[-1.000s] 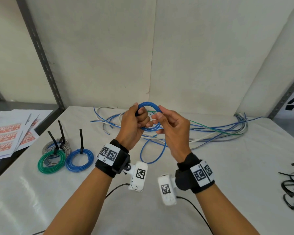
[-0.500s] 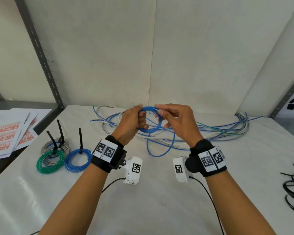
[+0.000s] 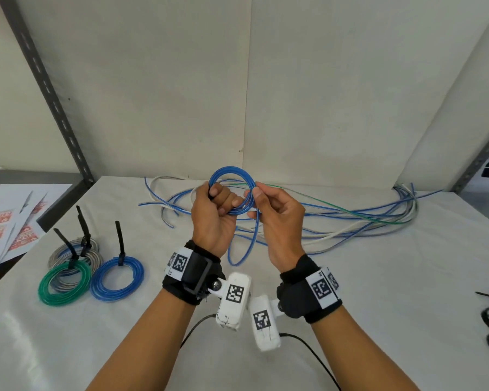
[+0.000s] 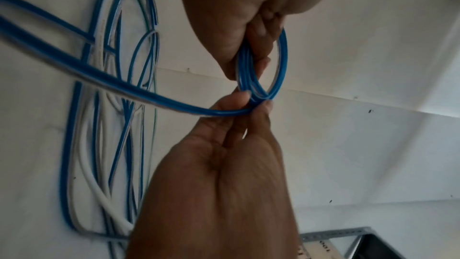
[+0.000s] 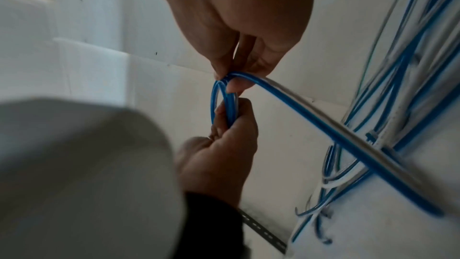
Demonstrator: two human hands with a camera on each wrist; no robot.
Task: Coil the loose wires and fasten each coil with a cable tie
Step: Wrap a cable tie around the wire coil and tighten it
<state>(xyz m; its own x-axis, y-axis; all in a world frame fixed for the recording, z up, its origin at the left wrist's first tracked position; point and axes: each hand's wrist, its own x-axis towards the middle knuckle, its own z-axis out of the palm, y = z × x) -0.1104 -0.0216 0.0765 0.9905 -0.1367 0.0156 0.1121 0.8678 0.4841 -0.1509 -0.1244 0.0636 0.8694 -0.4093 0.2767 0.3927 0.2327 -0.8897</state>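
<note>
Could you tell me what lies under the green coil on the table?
The green coil lies partly on a grey coil, overlapping its near side. The grey coil's far arc and two black ties show; the covered stretch and the table beneath cannot be seen.

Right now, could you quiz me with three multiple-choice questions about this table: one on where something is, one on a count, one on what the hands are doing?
1. Where do the finished wire coils lie?
A. left of the hands
B. right of the hands
C. on the papers

2. How many finished coils carry a black tie?
A. one
B. three
C. five

3. What are the hands doing?
A. resting flat
B. both holding a blue wire loop
C. holding a tie

Answers: 1 A, the green coil, grey coil and blue coil lie left. 2 B, each shows an upright tie. 3 B, the left hand and right hand grip the blue wire loop.
</note>
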